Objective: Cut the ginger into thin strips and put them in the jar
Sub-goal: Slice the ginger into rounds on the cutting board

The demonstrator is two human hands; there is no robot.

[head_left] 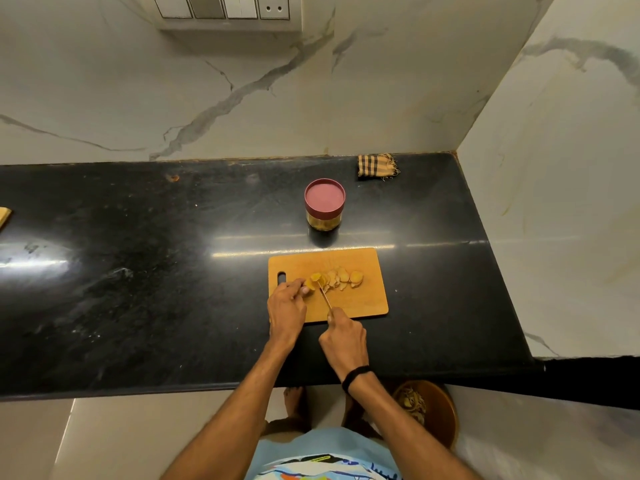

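Left hand (pixel 286 308) is down on the cutting board (pixel 367 299), fingertips curled over and pinching the ginger (pixel 316 281). Right hand (pixel 343 336) is wrapped tight round the knife (pixel 325 297), blade angled up to the ginger just beside the left fingers. Cut slices (pixel 344 277) fan out beyond the blade. The jar (pixel 324 205), lid on, stands on the bench (pixel 156 271) well past both hands.

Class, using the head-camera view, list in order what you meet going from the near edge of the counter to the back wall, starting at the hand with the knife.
right hand → knife → ginger slices on the cutting board → lidded jar → checked cloth by the wall.
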